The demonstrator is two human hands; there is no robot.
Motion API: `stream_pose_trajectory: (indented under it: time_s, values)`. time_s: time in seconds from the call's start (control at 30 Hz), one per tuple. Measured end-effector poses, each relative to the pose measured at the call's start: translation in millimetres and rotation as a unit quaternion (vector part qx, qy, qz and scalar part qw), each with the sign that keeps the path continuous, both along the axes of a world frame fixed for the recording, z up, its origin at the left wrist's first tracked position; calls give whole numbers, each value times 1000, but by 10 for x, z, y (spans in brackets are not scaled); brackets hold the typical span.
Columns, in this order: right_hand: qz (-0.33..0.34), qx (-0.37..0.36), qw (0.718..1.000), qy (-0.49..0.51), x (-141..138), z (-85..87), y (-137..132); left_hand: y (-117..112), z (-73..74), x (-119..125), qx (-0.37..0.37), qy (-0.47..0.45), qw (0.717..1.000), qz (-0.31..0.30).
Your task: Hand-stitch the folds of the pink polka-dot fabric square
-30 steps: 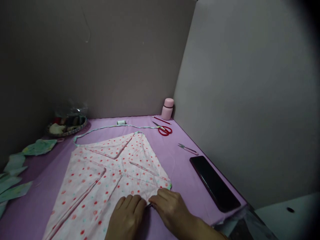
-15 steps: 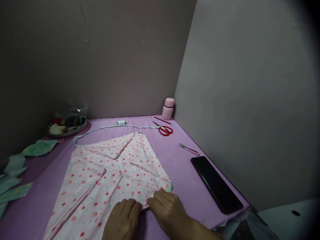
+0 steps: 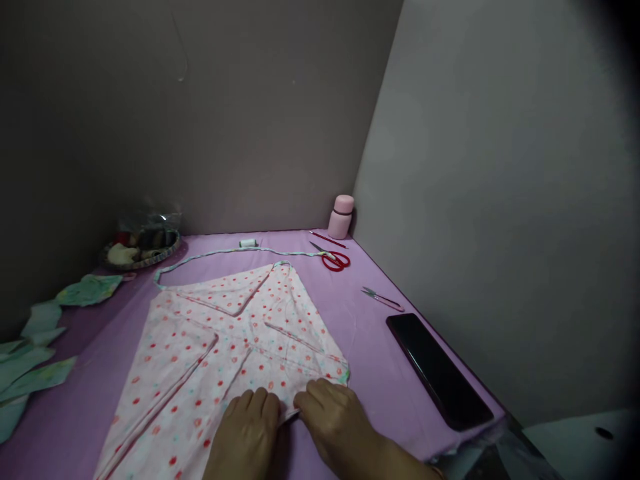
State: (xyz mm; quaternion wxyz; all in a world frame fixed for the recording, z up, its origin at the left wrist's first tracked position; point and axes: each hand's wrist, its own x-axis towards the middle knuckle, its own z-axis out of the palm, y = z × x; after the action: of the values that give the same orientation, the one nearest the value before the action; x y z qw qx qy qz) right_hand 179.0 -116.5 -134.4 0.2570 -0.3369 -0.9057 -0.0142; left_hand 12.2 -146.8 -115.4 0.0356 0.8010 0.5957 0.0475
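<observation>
White cloth with red and pale blue dots [image 3: 235, 333] lies spread with several creases and folds. A thin green-and-white fabric cord [image 3: 215, 252] runs from its far left corner across to the right. At the near edge of the cloth, my left hand [image 3: 249, 427] has its fingers curled down on the fabric. Just to the right, my right hand [image 3: 333, 413] grips the same edge, fingers bent and thumb pressed toward them. A short stretch of folded edge shows between the two hands. My fingertips are hidden under the knuckles.
Red-handled scissors [image 3: 335, 261], a red pencil [image 3: 329, 239] and a pink bottle [image 3: 341, 217] are at the back right. Thread snips [image 3: 383, 299] and a black phone [image 3: 437, 370] lie on the right. A thread spool [image 3: 248, 243], a sewing basket [image 3: 167, 255] and green fabric scraps [image 3: 90, 290] are further left.
The view has shifted slightly, so the table things appear a little further right. Both hands stay at the near edge of the cloth, nearly unmoved.
</observation>
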Motion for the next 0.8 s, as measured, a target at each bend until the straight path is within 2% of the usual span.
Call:
stream_pose_trajectory:
  time_s: [0.07, 0.27, 0.33, 0.5, 0.63, 0.8]
  values:
    - [-1, -12, 1000, -4, 4, 5, -2, -2, 5, -24, -12, -3, 1000, -2]
    - [1, -40, 999, -7, 17, -28, -5, -33, 113, 0, -38, -46, 997, 47]
    - [1, -41, 999, -6, 27, -48, -1, -40, 128, -5, -50, -47, 997, 42]
    - [-3, -36, 999, -12, 17, -13, -15, -66, 53, -67, -15, -27, 999, -17]
    - [-12, -27, 999, -13, -96, 57, -66, -81, 13, -60, -2, -38, 999, -6]
    - [-1, 23, 1000, 18, -220, 14, -90, -72, 49, -55, -36, -72, 996, 22]
